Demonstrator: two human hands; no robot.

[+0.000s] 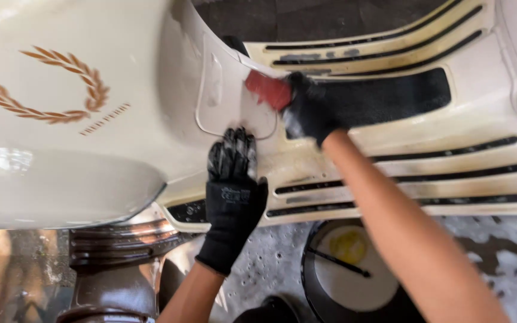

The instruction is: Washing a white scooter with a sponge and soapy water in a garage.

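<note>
A cream scooter (pixel 109 149) lies across the view, and both hands work on its side. The left hand (pixel 233 179) wears a black glove. It lies flat and open on the scooter body, just below a small cream panel (pixel 225 101) with round corners. The fingers are spread a little and hold nothing.

The right hand (pixel 309 110) wears a black glove too. It is closed around a red sponge (pixel 268 90). The sponge sticks out of the fist toward the panel and touches the panel's right edge. It is a bit blurry.

To the right of the panel is the scooter's footboard (pixel 414 149). It is cream with long black rubber strips and a dark mat (pixel 390 96). The footboard looks dirty with brown marks.

To the left of the panel, a gold leaf wreath (pixel 43 87) is painted on the body.

Below the panel, past the left hand, a black bucket (pixel 348 269) stands on the wet, soapy ground (pixel 270 263). It has whitish water and something yellow in it.
</note>
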